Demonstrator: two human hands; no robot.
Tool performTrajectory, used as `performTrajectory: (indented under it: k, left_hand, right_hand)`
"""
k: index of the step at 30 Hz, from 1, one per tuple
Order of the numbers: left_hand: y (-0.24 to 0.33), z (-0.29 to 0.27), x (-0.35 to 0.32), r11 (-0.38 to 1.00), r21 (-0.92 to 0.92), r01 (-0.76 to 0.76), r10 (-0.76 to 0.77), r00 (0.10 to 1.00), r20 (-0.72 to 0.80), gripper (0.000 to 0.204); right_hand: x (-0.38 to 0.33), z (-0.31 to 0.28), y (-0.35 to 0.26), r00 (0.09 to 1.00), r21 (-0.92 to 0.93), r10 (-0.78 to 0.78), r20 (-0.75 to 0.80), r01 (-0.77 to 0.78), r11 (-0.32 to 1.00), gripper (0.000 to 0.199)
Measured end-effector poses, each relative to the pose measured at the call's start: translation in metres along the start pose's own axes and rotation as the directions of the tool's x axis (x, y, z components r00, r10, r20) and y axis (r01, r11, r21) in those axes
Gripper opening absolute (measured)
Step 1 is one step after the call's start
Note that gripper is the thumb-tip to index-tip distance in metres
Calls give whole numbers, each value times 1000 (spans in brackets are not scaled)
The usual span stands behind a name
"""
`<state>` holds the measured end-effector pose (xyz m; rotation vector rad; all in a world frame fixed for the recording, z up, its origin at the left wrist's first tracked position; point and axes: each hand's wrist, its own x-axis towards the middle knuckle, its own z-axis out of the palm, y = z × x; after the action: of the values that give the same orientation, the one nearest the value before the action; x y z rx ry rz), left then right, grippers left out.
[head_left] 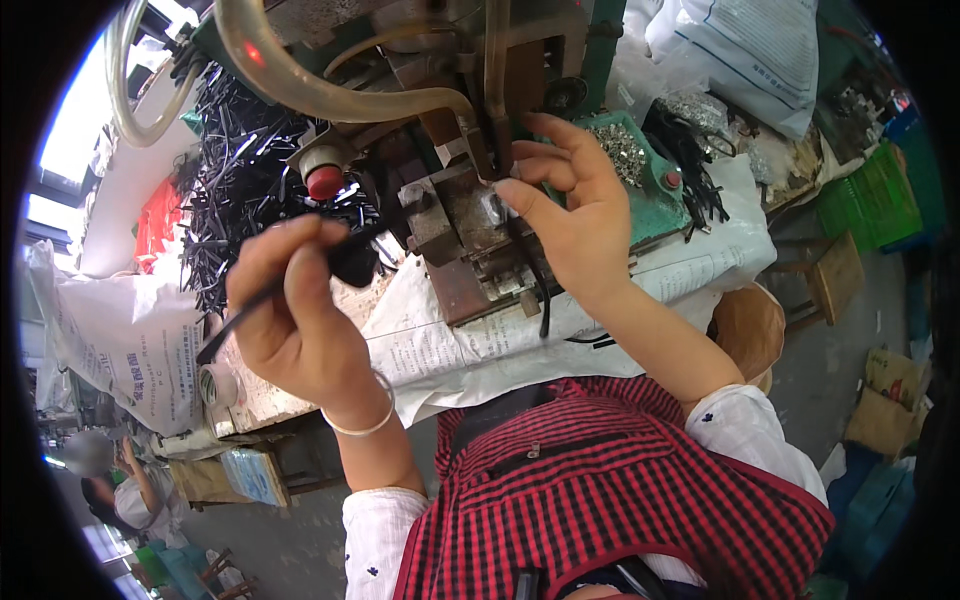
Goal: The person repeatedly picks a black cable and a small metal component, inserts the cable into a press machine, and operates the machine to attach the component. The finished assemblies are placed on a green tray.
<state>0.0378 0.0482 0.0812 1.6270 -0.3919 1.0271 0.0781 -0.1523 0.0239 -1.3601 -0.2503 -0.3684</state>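
My left hand (pixel 305 320) grips a slim black eyeglass temple (pixel 240 322) between thumb and fingers, just left of a small metal machine. One end of the temple slants down past my palm; the other points toward the machine's metal fixture (pixel 468 215). At the fixture's right side, my right hand (pixel 588 225) has thumb and fingertips brought together beneath the machine's head. Whatever they pinch is too small or hidden to make out. A second black temple (pixel 543 290) sticks out from the fixture and hangs over its front edge.
Black temples lie in a large pile (pixel 235 150) behind my left hand. A green tray (pixel 660 212) with small metal parts stands right of the machine. A red button (pixel 325 182) and a thick hose (pixel 330 98) are close above. White sacks (pixel 750 50) lie at back right.
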Motion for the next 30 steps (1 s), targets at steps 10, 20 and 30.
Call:
performTrajectory:
  k: [10,20,30]
  left_hand:
    - [10,46,-37,853,146,-501,342,747,570,21]
    - [-18,61,-54,770,189,-610,474,745,470,28]
    - [-11,52,-68,911,148,-385,297,861,414,31]
  right_hand:
    - [11,-75,15,988,-608,66,136,31,793,37]
    - [6,-153,52,993,-737,-87,-85,-4,675,21]
    - [-5,-121,57,998,-963,8,59,54,263,15]
